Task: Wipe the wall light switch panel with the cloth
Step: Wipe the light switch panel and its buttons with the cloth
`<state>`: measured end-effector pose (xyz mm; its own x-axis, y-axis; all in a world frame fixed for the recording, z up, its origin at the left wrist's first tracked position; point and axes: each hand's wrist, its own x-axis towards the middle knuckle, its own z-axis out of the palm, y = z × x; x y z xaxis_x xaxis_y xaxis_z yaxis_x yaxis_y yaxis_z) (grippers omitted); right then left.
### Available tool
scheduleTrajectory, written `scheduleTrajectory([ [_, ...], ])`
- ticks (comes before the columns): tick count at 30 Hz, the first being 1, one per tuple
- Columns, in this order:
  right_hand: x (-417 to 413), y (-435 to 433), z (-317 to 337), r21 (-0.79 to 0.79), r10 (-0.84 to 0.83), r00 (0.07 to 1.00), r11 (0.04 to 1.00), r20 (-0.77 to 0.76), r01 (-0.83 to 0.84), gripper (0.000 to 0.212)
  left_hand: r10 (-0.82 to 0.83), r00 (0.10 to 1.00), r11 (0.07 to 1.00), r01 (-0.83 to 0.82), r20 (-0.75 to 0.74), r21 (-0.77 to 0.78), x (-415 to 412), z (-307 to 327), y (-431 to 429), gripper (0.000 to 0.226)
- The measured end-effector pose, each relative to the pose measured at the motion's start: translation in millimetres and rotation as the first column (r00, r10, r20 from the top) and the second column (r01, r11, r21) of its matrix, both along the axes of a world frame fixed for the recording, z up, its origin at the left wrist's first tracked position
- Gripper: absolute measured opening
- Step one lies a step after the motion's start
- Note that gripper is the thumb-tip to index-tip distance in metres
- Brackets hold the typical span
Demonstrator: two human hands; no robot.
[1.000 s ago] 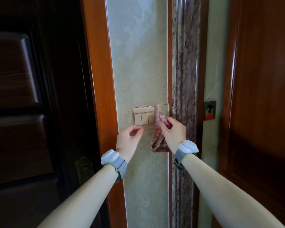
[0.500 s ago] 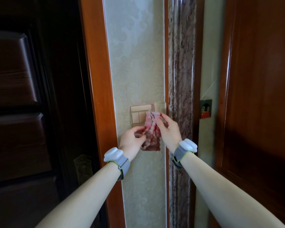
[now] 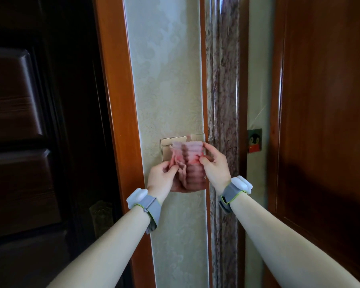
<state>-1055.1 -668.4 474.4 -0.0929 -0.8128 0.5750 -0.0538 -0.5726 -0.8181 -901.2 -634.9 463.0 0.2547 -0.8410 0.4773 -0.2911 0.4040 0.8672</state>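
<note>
Both hands, left hand and right hand, pinched the cloth over the switch panel; soft, light, best gripped by edges.

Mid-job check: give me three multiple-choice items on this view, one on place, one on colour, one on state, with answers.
1. The switch panel is:
A. on the wallpapered strip
B. on the dark door
C. on the marble column

2. The cloth is:
A. blue
B. pink
C. green

3. The cloth is held by:
A. left hand only
B. neither hand
C. both hands

Answers: 1 A, the panel sits between the orange frame and the marble column. 2 B, pink ribbed fabric. 3 C, the left hand pinches its lower left and the right hand its right edge.
</note>
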Motion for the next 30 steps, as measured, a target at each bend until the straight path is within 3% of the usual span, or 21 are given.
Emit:
scheduleTrajectory([
  [5,-14,-5,-1,0.075,0.0,0.998,0.997,0.056,-0.004,0.054,-0.251,0.917,0.956,0.285,-0.308,0.07,11,0,4,0.025],
  [7,-15,-3,-4,0.073,-0.012,1.0,0.997,-0.017,0.013,0.052,-0.273,0.896,0.949,0.31,-0.351,0.054,9,3,8,0.027],
  [9,-11,4,-6,-0.014,-0.151,0.969,0.988,-0.193,0.151,0.044,-0.23,0.908,0.967,0.253,-0.351,0.022,4,7,9,0.024],
  [11,-4,17,-4,-0.122,-0.238,0.946,0.969,-0.223,0.215,0.03,-0.186,0.934,0.981,0.192,-0.304,-0.011,-1,13,8,0.021],
  [13,0,31,2,-0.164,-0.127,0.967,0.982,-0.222,0.092,0.019,-0.166,0.95,0.986,0.158,-0.265,-0.048,-6,17,7,0.019],
  [15,2,41,4,-0.125,0.041,0.953,0.989,-0.3,-0.082,0.027,-0.167,0.95,0.986,0.154,-0.265,-0.071,-9,22,8,0.018],
  [17,1,41,4,-0.142,0.024,0.937,0.987,-0.349,-0.078,0.03,-0.176,0.954,0.983,0.156,-0.243,-0.1,-9,24,8,0.018],
  [19,1,33,3,-0.181,-0.085,0.955,0.983,-0.286,0.033,0.011,-0.184,0.958,0.979,0.159,-0.218,-0.126,-7,23,9,0.014],
  [21,1,24,5,-0.119,-0.125,0.986,0.987,-0.112,0.112,0.015,-0.189,0.948,0.98,0.166,-0.256,-0.111,-4,17,11,0.014],
  [23,-1,16,13,0.031,-0.018,0.975,0.999,0.221,0.012,0.017,-0.128,0.927,0.992,0.122,-0.351,-0.041,-2,7,11,0.016],
  [25,-6,12,24,0.106,0.082,0.882,0.983,0.465,-0.147,0.021,-0.055,0.896,0.996,0.083,-0.441,0.044,1,-3,12,0.015],
  [30,-14,12,45,0.116,0.192,0.769,0.938,0.61,-0.326,0.025,-0.074,0.906,0.991,0.113,-0.416,0.07,10,-4,16,0.039],
])
